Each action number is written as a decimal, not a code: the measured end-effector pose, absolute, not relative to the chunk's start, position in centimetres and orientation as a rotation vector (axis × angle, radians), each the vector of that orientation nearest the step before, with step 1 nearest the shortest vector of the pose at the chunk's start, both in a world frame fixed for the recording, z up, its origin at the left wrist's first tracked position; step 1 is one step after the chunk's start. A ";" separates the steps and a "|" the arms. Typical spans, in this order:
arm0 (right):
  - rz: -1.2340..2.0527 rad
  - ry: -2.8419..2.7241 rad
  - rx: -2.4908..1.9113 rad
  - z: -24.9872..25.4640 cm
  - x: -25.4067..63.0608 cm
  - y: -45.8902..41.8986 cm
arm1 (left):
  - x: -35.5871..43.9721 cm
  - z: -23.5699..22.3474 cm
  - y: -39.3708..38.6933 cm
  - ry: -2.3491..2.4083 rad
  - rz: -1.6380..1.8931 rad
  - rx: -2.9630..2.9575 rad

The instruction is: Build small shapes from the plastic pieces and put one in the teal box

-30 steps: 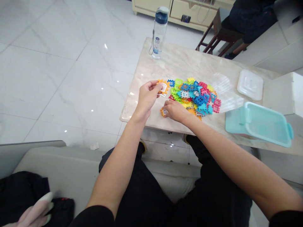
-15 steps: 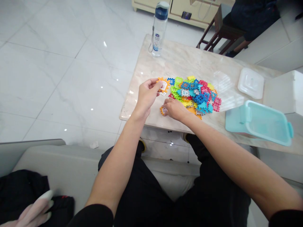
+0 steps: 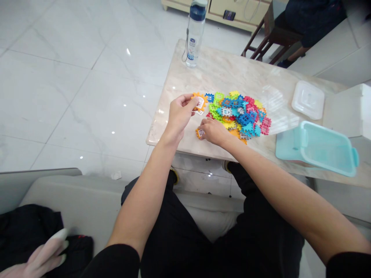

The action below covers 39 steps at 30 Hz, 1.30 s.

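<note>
Between the thumb and fingers of my left hand (image 3: 181, 112) is an orange building block (image 3: 202, 99) with notched edges and a white arched window set in it. Just below it shows a small white window piece (image 3: 199, 112); whether my fingers touch it I cannot tell. My right hand (image 3: 215, 132), lower and to the right, has its fingers closed on a second orange block (image 3: 199, 133), also with a white window, low at the tabletop. A heap of interlocking plastic blocks (image 3: 246, 118) in several colours lies beside and beyond my right hand.
A clear water bottle (image 3: 194, 38) with a blue lid stands at the table's far left corner. On the right are a teal plastic bin (image 3: 290, 146) and a translucent lid (image 3: 307, 100). Past the marble table (image 3: 232, 73), a person sits on a dark wooden stool (image 3: 271, 36).
Both hands keep their hold on the orange blocks and barely move. The whole view has shifted very slightly.
</note>
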State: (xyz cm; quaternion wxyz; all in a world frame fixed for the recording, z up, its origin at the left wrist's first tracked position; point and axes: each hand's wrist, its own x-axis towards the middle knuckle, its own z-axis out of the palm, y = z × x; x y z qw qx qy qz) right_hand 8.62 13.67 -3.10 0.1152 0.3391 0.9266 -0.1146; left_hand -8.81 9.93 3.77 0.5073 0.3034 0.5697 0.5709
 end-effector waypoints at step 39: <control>-0.340 2.693 1.014 -3.6 8.8 13.9 | -9.0 3.5 10.0 1.363 1.373 0.735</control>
